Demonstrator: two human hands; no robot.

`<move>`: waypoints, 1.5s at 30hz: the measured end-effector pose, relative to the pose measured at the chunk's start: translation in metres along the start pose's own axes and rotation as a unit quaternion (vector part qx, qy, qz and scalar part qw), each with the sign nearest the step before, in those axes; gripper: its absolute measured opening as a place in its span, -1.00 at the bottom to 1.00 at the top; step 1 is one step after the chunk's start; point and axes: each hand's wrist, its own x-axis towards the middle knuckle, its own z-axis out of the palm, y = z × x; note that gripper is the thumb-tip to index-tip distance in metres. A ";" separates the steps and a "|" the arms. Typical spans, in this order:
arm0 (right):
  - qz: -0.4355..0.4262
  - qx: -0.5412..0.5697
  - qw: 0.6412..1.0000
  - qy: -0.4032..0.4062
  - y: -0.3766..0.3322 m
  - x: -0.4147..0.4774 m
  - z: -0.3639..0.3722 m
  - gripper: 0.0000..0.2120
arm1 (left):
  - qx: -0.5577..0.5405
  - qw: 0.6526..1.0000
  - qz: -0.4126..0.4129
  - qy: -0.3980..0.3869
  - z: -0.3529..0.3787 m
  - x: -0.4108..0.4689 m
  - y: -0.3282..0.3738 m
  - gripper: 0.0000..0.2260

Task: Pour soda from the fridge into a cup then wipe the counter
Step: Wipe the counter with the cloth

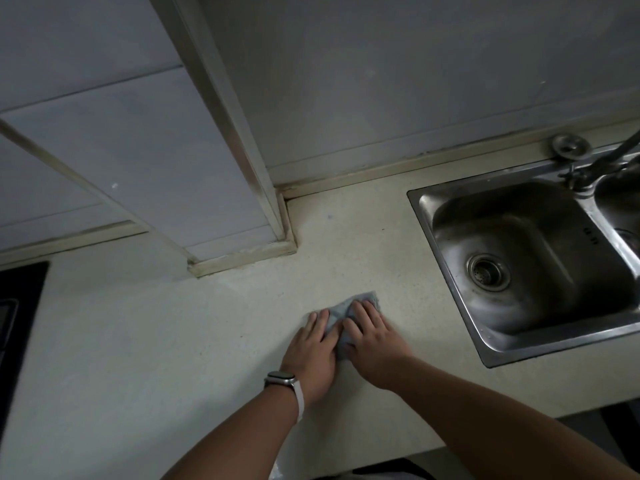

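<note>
Head view, and both hands are down on the counter (166, 341), a pale speckled surface running from left to right across the near part of the scene. A small grey-blue cloth (364, 299) lies crumpled on it, just left of the sink (540, 237) and close to the near edge. The left hand (313, 348) lies flat on the cloth's left part, fingers straight and pointing far, nothing clenched, just pressing down. The right hand (372, 341) sits right beside it, touching it, fingers likewise stretched out over the cloth's right part, palm down, not grasping. Only the far edge of the cloth and a strip between the two hands show. A watch (280, 379) with a pale strap rides on the left wrist.

Over to the right, the steel sink is set into the counter, its round drain (488, 271) in the middle of the basin, and a second basin (618, 206) shows at the right edge. A faucet (602, 164) stands at the sink's far side. On the far left a black cooktop (19, 299) meets the frame edge. A boxed wall column (225, 168) juts out onto the counter, far from the hands and to their left
</note>
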 end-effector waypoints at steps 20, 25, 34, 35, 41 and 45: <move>0.011 0.018 1.000 -0.013 0.006 0.072 -0.022 -0.27 | -0.014 1.000 -0.009 0.004 -0.039 0.053 -0.033 -0.50; 0.008 0.021 1.000 -0.005 0.009 0.091 -0.030 -0.25 | -0.009 1.000 -0.002 0.015 -0.046 0.067 -0.041 -0.49; 0.012 0.011 1.000 -0.014 0.007 0.114 -0.039 -0.46 | -0.004 0.999 0.005 0.032 -0.052 0.083 -0.059 -0.49; 0.013 0.007 1.000 -0.016 0.006 0.116 -0.039 -0.46 | -0.004 0.999 0.007 0.037 -0.052 0.084 -0.061 -0.49; 0.007 -0.024 0.999 -0.036 -0.008 0.131 -0.045 -0.44 | -0.009 0.999 0.004 0.040 -0.054 0.083 -0.081 -0.49; 0.002 -0.037 0.998 -0.052 -0.028 0.145 -0.050 -0.42 | -0.016 0.999 -0.018 0.034 -0.060 0.076 -0.098 -0.47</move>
